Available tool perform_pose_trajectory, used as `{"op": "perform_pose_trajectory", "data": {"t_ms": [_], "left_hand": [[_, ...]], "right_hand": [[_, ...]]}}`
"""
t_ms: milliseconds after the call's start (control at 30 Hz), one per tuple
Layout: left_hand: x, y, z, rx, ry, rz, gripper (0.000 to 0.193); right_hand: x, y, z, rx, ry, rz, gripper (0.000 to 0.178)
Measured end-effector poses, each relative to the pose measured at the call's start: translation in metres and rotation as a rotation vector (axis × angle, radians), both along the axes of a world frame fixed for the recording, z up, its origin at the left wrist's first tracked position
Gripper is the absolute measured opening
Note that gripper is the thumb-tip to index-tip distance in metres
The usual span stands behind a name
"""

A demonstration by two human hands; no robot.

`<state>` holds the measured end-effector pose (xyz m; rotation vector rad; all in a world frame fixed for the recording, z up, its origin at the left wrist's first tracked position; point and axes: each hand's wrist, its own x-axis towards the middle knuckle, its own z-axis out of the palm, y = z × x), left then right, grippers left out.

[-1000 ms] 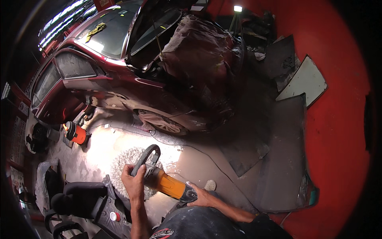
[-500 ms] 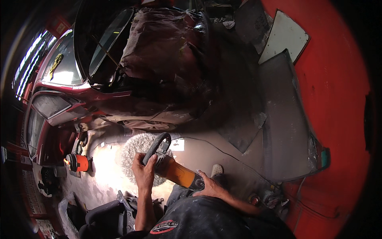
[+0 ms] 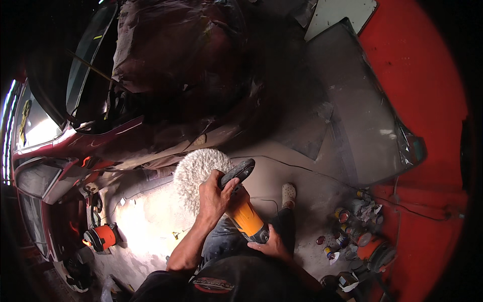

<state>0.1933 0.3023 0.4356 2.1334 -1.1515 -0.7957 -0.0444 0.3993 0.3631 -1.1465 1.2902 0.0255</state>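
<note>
I hold an orange and black polisher (image 3: 246, 219) with a large, fluffy white wool pad (image 3: 193, 176) at its far end. My left hand (image 3: 214, 196) is wrapped round the black loop handle (image 3: 241, 171) near the pad. At the rear end of the orange body, my right hand (image 3: 271, 244) grips the black end cap. Beyond the pad lies the low side of a dark red car (image 3: 126, 146). The pad's far edge overlaps the car's lower edge in the picture; whether they touch, I cannot tell. The pad's working face is hidden.
A dark flat panel (image 3: 357, 110) leans by the red wall (image 3: 427, 90) on the right. A black cord (image 3: 297, 170) crosses the floor. Several cans (image 3: 343, 216) and an orange container (image 3: 375, 251) stand at the lower right. An orange and black bucket-shaped machine (image 3: 103, 237) is at left.
The polisher has shifted right in the picture and its pad sits closer to the car's side. The view has turned, bringing the cans into sight at right. Both hands keep their hold.
</note>
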Motion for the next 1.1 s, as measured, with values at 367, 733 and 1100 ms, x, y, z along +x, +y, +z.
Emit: {"op": "perform_pose_trajectory", "data": {"t_ms": [367,733,1100], "left_hand": [[0.011,0.018,-0.047,0.116,-0.051,-0.233,0.037],[-0.013,-0.026,-0.123,0.2,-0.257,-0.665,0.037],[0.027,-0.056,-0.193,0.42,-0.547,-0.932,0.03]], "right_hand": [[0.023,0.073,-0.043,0.207,-0.19,-0.1,0.14],[0.075,0.122,-0.132,0.153,-0.499,-0.653,0.11],[0.187,0.122,-0.171,0.5,-0.529,-0.827,0.093]]}}
